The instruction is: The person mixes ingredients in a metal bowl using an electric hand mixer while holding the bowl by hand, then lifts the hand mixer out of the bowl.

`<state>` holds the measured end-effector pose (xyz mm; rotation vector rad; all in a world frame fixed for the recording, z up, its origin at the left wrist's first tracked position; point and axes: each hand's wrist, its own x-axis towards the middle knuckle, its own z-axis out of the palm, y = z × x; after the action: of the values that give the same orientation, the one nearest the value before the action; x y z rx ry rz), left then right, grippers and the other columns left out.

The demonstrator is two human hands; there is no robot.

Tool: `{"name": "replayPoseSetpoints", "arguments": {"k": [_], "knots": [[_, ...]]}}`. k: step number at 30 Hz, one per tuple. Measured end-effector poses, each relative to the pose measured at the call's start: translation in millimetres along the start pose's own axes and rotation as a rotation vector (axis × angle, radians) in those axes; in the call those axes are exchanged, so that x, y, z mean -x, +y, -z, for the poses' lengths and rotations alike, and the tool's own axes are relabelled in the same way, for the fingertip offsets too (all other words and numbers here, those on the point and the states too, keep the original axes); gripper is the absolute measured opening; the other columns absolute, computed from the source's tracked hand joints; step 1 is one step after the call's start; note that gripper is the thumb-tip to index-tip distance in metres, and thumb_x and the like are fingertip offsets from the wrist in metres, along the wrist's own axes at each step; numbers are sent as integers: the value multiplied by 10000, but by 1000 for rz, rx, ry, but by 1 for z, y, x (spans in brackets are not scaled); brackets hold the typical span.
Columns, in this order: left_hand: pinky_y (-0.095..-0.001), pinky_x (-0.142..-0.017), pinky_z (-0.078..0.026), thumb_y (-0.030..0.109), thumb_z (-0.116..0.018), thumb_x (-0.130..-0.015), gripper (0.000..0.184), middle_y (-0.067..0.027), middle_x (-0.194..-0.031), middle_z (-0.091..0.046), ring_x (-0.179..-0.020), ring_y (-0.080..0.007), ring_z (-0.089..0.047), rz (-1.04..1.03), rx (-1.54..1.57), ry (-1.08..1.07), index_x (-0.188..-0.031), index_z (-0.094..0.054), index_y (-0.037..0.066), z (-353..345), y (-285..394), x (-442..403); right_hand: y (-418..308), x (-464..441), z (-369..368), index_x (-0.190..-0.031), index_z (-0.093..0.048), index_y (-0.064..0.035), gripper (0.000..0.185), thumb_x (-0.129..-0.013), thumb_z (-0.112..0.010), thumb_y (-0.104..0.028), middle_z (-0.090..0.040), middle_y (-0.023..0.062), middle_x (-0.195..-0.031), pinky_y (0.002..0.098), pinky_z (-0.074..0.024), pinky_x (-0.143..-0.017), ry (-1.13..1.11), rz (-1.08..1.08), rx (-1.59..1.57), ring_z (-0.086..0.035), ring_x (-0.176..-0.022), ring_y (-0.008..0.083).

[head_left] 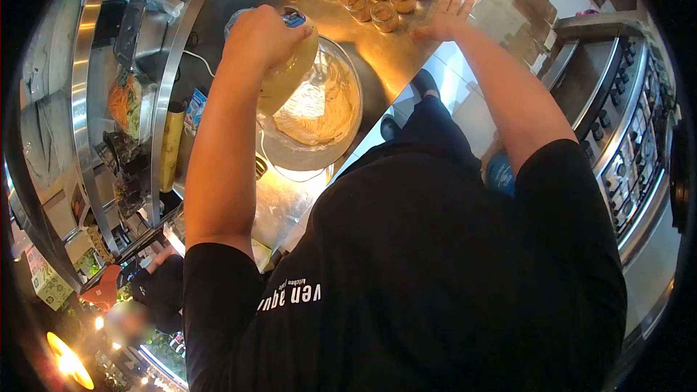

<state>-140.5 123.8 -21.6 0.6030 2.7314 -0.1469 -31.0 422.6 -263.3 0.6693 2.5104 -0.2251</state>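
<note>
My left hand (265, 36) is closed on a yellowish translucent container (287, 80), tilted over a large metal bowl (352, 94). A light brown creamy mixture (327, 112) fills much of the bowl. Something small and blue shows beside my left fingers. My right hand (444, 20) lies with fingers spread at the edge of the metal counter (388, 69), holding nothing. Just left of it stand several small glass jars (384, 16) with orange-brown contents.
Metal shelves (170, 80) with bags and packages line the left side. A yellow roll (171, 147) stands near the counter. Flattened cardboard (512, 18) lies at the upper right, and a stove (632, 152) is at the far right. Another person (160, 290) is at the lower left.
</note>
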Motion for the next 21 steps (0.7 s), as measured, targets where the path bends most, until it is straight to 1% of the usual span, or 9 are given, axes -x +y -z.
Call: {"name": "replayPoseSetpoints", "arguments": {"k": [2,3,5,6,8,11,15,18,21], "knots": [[-477,-865,-594,576,-800,-857,630,-265,-1001,-768,-959,-399,-757,21,23,-92,-1033,-785,-28,5,0,-2,1,0,0,-1605,119,159,1635,-676,-734,-882,126,400,-1695,611,174,-1243,-9,-13,-20,256,-1570,500],[-477,-865,-594,576,-800,-857,630,-265,-1001,-768,-959,-399,-757,24,24,-87,-1033,-785,-28,6,-1,-5,1,-1,0,-1605,119,159,1635,-676,-734,-882,126,400,-1695,611,174,-1243,-5,-10,-18,256,-1570,500],[-477,-866,-591,605,-790,-853,656,-256,-1004,-768,-952,-398,-756,10,-23,-152,-1037,-789,-24,7,-3,-14,1,-2,-2,-1608,118,154,1643,-667,-735,-889,127,394,-1698,609,179,-1242,8,-7,-8,255,-1571,499],[-477,-866,-591,605,-790,-853,656,-256,-1004,-768,-952,-398,-756,15,-19,-150,-1037,-789,-24,5,-5,-15,0,0,0,-1608,118,154,1643,-667,-735,-889,127,394,-1698,609,179,-1242,10,-3,-5,255,-1571,499],[-476,-873,-590,634,-782,-844,688,-246,-1010,-771,-949,-405,-753,-58,22,-170,-1043,-789,-25,0,-11,-17,-1,3,3,-1613,112,148,1640,-666,-736,-888,122,386,-1704,612,186,-1239,10,-15,-7,254,-1573,494],[-475,-884,-588,631,-781,-844,695,-256,-1020,-769,-965,-411,-750,-8,5,-201,-1047,-783,-34,6,2,5,4,-13,-16,-1616,108,144,1655,-648,-734,-902,116,380,-1708,615,181,-1240,57,-9,20,254,-1574,491],[-469,-887,-591,612,-783,-849,682,-263,-1045,-766,-971,-413,-750,-25,10,-191,-1053,-780,-39,-4,4,23,4,-12,-13,-1616,110,144,1670,-632,-735,-908,112,380,-1708,620,176,-1241,37,-21,57,246,-1578,487],[-463,-896,-592,596,-789,-848,670,-267,-1072,-763,-979,-410,-751,38,-36,-216,-1060,-780,-40,-3,7,32,4,-12,-11,-1617,95,147,1667,-627,-737,-904,103,381,-1709,625,170,-1243,51,-4,8,235,-1583,486],[-459,-904,-591,596,-800,-837,679,-269,-1087,-762,-981,-410,-751,28,-51,-235,-1063,-778,-44,-8,0,33,2,-1,2,-1619,77,151,1650,-636,-738,-892,93,383,-1709,633,170,-1241,-15,20,20,225,-1587,483]]}}
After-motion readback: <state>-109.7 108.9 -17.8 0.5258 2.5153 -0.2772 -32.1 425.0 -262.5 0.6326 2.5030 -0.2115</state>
